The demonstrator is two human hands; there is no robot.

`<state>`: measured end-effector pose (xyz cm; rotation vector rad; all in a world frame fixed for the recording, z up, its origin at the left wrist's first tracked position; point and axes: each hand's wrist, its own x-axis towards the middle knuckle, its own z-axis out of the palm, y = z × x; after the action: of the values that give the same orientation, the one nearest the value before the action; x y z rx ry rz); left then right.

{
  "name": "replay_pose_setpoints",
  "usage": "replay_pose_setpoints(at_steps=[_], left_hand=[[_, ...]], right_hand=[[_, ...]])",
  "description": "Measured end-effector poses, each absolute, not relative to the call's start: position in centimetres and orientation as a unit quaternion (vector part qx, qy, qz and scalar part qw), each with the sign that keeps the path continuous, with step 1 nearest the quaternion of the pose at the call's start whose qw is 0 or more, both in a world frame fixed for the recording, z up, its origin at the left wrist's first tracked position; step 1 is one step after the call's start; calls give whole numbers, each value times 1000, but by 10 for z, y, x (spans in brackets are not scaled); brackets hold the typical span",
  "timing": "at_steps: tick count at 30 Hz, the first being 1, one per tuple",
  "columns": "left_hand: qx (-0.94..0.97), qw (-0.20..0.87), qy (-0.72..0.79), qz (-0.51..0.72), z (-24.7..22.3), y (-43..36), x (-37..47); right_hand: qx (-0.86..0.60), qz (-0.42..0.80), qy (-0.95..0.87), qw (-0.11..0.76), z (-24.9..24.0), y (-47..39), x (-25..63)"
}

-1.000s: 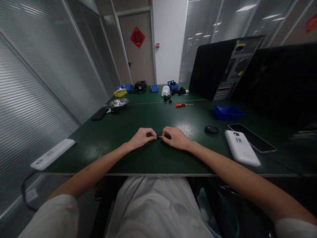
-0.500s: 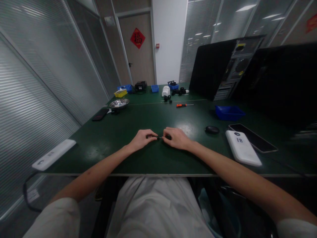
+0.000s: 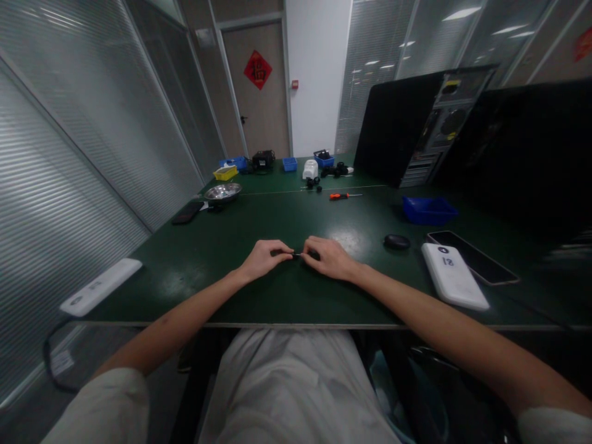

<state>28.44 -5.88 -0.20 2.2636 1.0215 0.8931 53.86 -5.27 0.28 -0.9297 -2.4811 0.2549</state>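
Over the near middle of the green table [image 3: 259, 296], both hands meet at a tiny dark piece [image 3: 296, 254] with a thin light part on its right side. My left hand [image 3: 266, 259] pinches the dark end between thumb and fingertips. From the other side, my right hand [image 3: 326, 256] is closed in a pinch at the thin light end. The piece is too small to name, and the fingertips hide much of it.
Right of the hands lie a black mouse [image 3: 396, 242], a white power bank [image 3: 453, 274], a phone [image 3: 476, 259] and a blue tray [image 3: 428, 211]. An orange screwdriver [image 3: 340, 196] lies farther back. A metal bowl [image 3: 223, 192] stands back left, a white device [image 3: 102, 287] front left.
The hands stay almost in place. My left fingertips have shifted very slightly, and the small piece between the hands sits a touch higher in view.
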Motion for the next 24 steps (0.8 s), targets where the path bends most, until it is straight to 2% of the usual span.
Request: replay_pose_setpoints(at_steps=[4, 12, 19, 24], left_hand=[[844, 241, 366, 310, 0, -60, 285], [822, 266, 406, 298, 0, -57, 283], [847, 231, 381, 291, 1, -59, 286], [841, 251, 370, 305, -2, -59, 289]], right_hand=[[-333, 86, -913, 220, 2, -54, 539], [-335, 95, -906, 239, 1, -52, 538], [-335, 69, -916, 209, 2, -54, 536], [-326, 48, -922, 204, -2, -54, 531]])
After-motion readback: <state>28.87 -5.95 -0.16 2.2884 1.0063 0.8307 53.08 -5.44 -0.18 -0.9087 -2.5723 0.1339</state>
